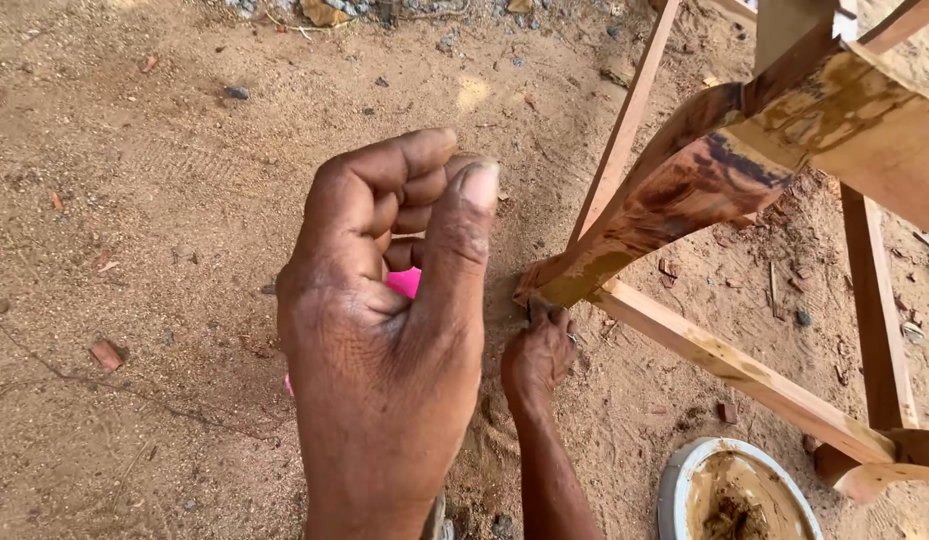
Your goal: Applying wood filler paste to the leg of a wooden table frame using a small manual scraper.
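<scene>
i am working at the foot of a wooden chair leg (665, 215), which is slanting down from the upper right to the sandy ground near the middle of the scene. the leg is looking wet and blotchy, streaked dark brown and yellowish. my right hand (537, 352) is reaching down to the very tip of that leg, fingers bunched together and pressing something small and dark against the wood; i cannot tell what it is. there is a ring showing on one finger.

my left hand (390, 330) is hovering much nearer to my face, on the left of the leg, filling the middle of the view. its fingers are curling loosely inward toward the palm with the thumb standing straight up beside them, gripping nothing that i can see. a bit of something bright pink (405, 282) is peeking out behind it, mostly hidden.

from the leg's foot a pale wooden rail (745, 372) is running down to the right, and another thin rail (625, 125) is rising to the far side. near the lower right edge a round white bowl (685, 470) is sitting on the ground, holding brownish paste. the sandy ground (155, 200) is scattered with small stones and wood chips.
</scene>
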